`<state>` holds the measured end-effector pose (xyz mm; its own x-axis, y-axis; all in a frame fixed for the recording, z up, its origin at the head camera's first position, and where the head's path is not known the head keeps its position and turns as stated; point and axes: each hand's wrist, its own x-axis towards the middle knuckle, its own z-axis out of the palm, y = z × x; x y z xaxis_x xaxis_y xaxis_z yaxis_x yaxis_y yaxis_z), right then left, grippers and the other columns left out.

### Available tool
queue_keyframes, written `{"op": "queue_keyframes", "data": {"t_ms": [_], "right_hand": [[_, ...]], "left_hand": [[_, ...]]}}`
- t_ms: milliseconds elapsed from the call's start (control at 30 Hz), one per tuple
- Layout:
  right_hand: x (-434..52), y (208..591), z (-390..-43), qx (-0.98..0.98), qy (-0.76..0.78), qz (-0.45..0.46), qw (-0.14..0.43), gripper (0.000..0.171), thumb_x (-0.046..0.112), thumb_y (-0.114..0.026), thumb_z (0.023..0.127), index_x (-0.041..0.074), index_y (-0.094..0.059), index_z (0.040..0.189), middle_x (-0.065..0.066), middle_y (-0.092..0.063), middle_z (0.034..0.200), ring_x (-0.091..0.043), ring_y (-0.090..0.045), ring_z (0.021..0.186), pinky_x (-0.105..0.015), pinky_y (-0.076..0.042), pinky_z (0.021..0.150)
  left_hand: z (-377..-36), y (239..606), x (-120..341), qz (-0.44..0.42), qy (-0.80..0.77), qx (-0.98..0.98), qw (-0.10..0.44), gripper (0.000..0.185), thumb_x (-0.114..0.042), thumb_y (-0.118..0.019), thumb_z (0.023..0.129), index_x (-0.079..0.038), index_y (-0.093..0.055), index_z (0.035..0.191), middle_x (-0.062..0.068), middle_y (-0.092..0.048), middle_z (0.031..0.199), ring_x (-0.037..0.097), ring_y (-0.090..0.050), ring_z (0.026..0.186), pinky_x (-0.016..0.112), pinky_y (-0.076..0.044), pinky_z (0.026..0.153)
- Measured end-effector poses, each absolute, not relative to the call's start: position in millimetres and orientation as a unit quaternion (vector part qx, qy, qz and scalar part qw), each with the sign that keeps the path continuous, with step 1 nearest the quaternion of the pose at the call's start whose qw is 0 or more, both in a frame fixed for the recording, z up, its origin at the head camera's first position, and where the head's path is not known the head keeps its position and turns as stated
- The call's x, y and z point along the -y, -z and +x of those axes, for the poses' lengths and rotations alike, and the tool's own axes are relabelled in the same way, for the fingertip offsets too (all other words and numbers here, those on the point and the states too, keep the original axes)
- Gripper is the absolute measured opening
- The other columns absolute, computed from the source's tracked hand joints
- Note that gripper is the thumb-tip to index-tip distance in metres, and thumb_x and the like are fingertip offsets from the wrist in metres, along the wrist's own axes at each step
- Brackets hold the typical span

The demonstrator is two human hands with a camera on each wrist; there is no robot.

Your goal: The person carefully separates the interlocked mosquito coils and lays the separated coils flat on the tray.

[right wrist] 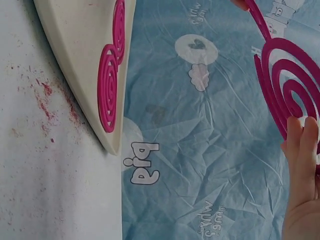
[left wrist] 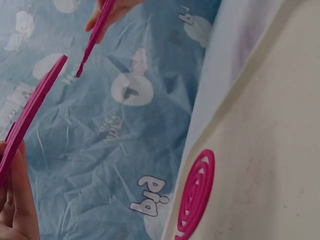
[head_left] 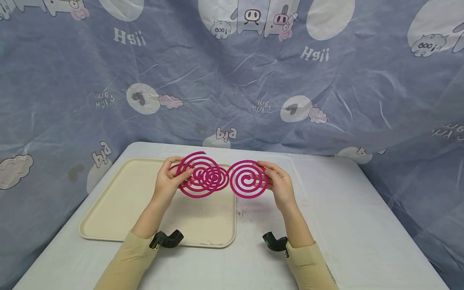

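My left hand [head_left: 167, 181] pinches a magenta mosquito coil [head_left: 197, 196] by its left side, thumb in front, and holds it up above the tray. On the right, a second mosquito coil [head_left: 248, 196] is held upright by its right edge in my right hand [head_left: 283, 186]; fingers [right wrist: 305, 150] lie against its face in the right wrist view. The two raised coils are side by side, apart in the left wrist view. Two more mosquito coils, one nearer [right wrist: 107, 90] and one farther [right wrist: 119, 30], lie along the tray's far edge, partly hidden behind the left coil in the head view.
A cream tray [head_left: 127, 201] covers the left and middle of the white table [head_left: 348, 225]. Reddish crumbs [right wrist: 47, 92] are scattered beside its right edge. A blue printed cloth [head_left: 203, 80] hangs behind the table. Black camera mounts [head_left: 168, 239] sit on both wrists.
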<state>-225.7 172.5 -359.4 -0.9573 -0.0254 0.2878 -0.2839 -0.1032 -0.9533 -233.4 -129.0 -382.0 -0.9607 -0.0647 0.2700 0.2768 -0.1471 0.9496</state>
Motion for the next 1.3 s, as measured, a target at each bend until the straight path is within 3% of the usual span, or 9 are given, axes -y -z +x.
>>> {"op": "queue_keyframes", "data": {"t_ms": [233, 400, 633, 800, 867, 1033, 1200, 1300], "right_hand": [[-165, 369, -229, 0.698, -0.704, 0.120, 0.055, 0.025, 0.004, -0.050, 0.096, -0.009, -0.061, 0.114, -0.011, -0.064, 0.107, -0.013, -0.066, 0.082, -0.029, -0.055, 0.076], [-158, 373, -229, 0.705, -0.701, 0.108, 0.020, 0.027, 0.005, -0.046, 0.096, -0.007, -0.062, 0.115, -0.017, -0.062, 0.112, -0.015, -0.066, 0.085, -0.030, -0.054, 0.078], [-154, 379, -231, 0.678, -0.711, 0.154, -0.105, 0.043, -0.001, -0.033, 0.089, -0.009, -0.054, 0.126, -0.017, -0.059, 0.123, -0.017, -0.065, 0.093, -0.032, -0.055, 0.078], [-156, 390, -235, 0.691, -0.665, 0.216, -0.184, 0.040, -0.005, -0.039, 0.092, -0.007, -0.050, 0.130, -0.019, -0.054, 0.129, -0.017, -0.064, 0.098, -0.035, -0.054, 0.079], [-156, 394, -236, 0.702, -0.641, 0.240, -0.197, 0.037, -0.003, -0.046, 0.093, -0.005, -0.053, 0.129, -0.018, -0.056, 0.127, -0.018, -0.065, 0.095, -0.042, -0.053, 0.081], [-150, 405, -237, 0.732, -0.595, 0.272, -0.190, 0.033, 0.001, -0.063, 0.087, -0.002, -0.062, 0.120, -0.016, -0.067, 0.109, -0.030, -0.067, 0.089, -0.049, -0.052, 0.080], [-139, 410, -235, 0.788, -0.533, 0.274, -0.139, 0.024, -0.001, -0.069, 0.082, -0.001, -0.070, 0.106, -0.013, -0.070, 0.100, -0.022, -0.066, 0.094, -0.029, -0.055, 0.076], [-134, 402, -227, 0.808, -0.501, 0.288, -0.111, 0.018, -0.004, -0.067, 0.082, -0.003, -0.072, 0.100, -0.014, -0.070, 0.096, -0.023, -0.067, 0.090, -0.024, -0.054, 0.073]], "left_hand": [[-233, 396, 148, -0.077, 0.751, 0.649, 0.091, 0.044, -0.014, -0.071, 0.084, -0.009, -0.047, 0.120, 0.001, -0.070, 0.097, 0.016, -0.068, 0.086, 0.028, -0.054, 0.077], [-237, 402, 165, -0.107, 0.738, 0.663, 0.067, 0.044, -0.011, -0.069, 0.086, -0.005, -0.046, 0.122, 0.003, -0.070, 0.094, 0.016, -0.068, 0.081, 0.026, -0.055, 0.074], [-244, 411, 187, -0.109, 0.714, 0.691, 0.021, 0.049, -0.011, -0.069, 0.086, -0.001, -0.041, 0.125, 0.008, -0.070, 0.088, 0.013, -0.067, 0.075, 0.026, -0.055, 0.072], [-249, 420, 203, -0.105, 0.701, 0.705, -0.004, 0.048, -0.012, -0.068, 0.086, -0.003, -0.043, 0.125, 0.007, -0.069, 0.084, 0.013, -0.066, 0.072, 0.026, -0.054, 0.069], [-248, 421, 208, -0.106, 0.699, 0.707, -0.017, 0.046, -0.011, -0.067, 0.087, -0.003, -0.043, 0.125, 0.007, -0.069, 0.084, 0.013, -0.066, 0.072, 0.026, -0.054, 0.068], [-251, 430, 219, -0.106, 0.695, 0.709, -0.049, 0.039, -0.009, -0.065, 0.088, -0.007, -0.045, 0.122, 0.004, -0.069, 0.080, 0.011, -0.065, 0.069, 0.026, -0.054, 0.062], [-256, 444, 226, -0.109, 0.692, 0.711, -0.063, 0.041, -0.007, -0.064, 0.088, -0.002, -0.042, 0.123, 0.000, -0.067, 0.073, 0.008, -0.060, 0.061, 0.024, -0.051, 0.055], [-257, 448, 229, -0.113, 0.689, 0.712, -0.076, 0.047, -0.006, -0.064, 0.088, 0.004, -0.037, 0.125, 0.002, -0.067, 0.072, 0.009, -0.060, 0.060, 0.024, -0.051, 0.054]]}}
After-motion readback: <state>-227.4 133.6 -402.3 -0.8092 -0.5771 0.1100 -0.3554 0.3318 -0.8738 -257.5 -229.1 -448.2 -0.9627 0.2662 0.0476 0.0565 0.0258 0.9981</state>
